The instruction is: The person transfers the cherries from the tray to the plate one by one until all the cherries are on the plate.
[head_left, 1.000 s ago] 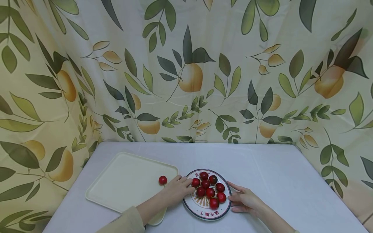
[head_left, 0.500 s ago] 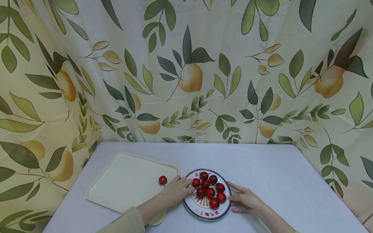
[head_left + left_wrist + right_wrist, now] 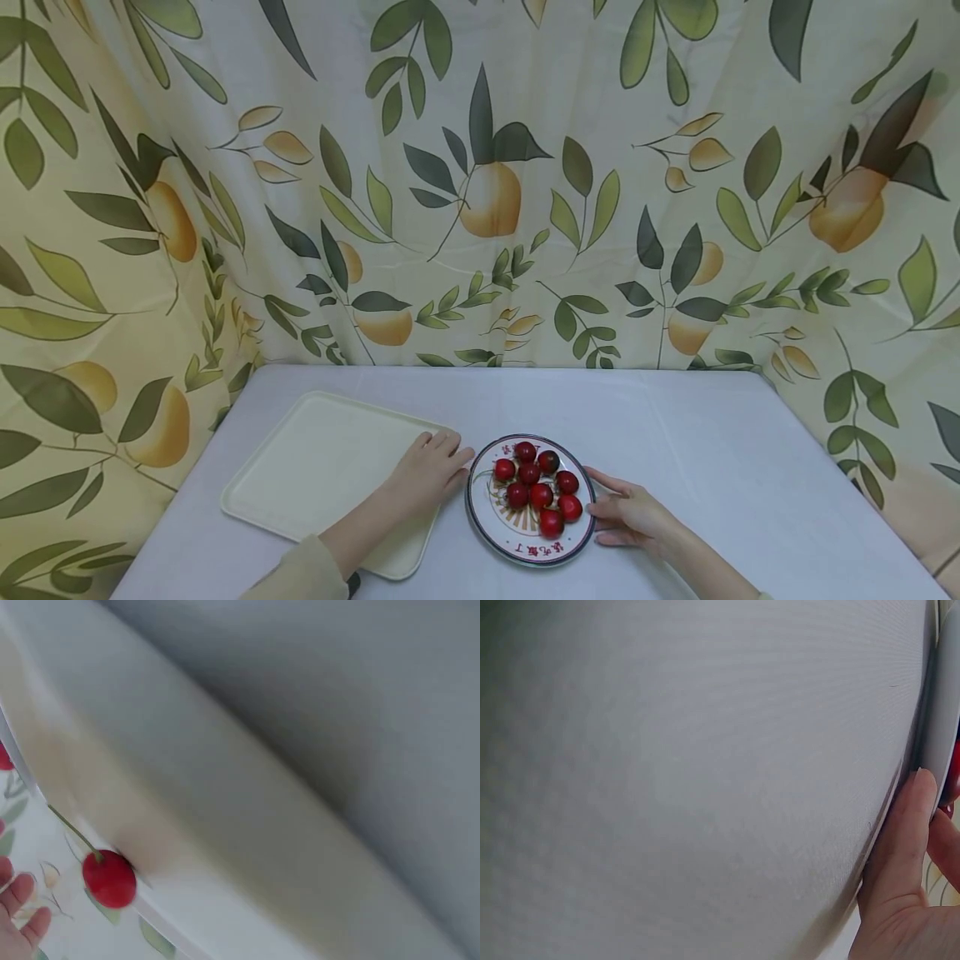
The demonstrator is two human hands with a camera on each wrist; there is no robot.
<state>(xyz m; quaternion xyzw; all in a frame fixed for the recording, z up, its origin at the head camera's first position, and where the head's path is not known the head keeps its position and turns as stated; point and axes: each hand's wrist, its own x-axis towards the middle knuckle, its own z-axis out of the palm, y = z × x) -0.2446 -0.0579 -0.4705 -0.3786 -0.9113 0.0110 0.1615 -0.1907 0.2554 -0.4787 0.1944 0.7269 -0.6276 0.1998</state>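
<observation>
A round patterned plate [image 3: 517, 552] near the table's front edge holds several red cherries [image 3: 541, 496]. My left hand [image 3: 432, 468] lies over the right corner of a cream tray [image 3: 322, 467], just left of the plate, and hides the tray's lone cherry in the head view. In the left wrist view that cherry [image 3: 109, 879], with its stem, shows a little apart from my fingertips [image 3: 21, 911]. My right hand [image 3: 626, 510] rests flat on the table with its fingers at the plate's right rim. The right wrist view shows its thumb [image 3: 900, 840] against the plate's edge [image 3: 939, 712].
A white cloth covers the table [image 3: 712, 450]. A curtain [image 3: 480, 183] printed with leaves and fruit hangs close behind it and along both sides. The tray reaches toward the table's left edge.
My left hand has drawn back from the plate's left rim to the tray's right corner and now covers the lone cherry there. The right hand and the plate have stayed put.
</observation>
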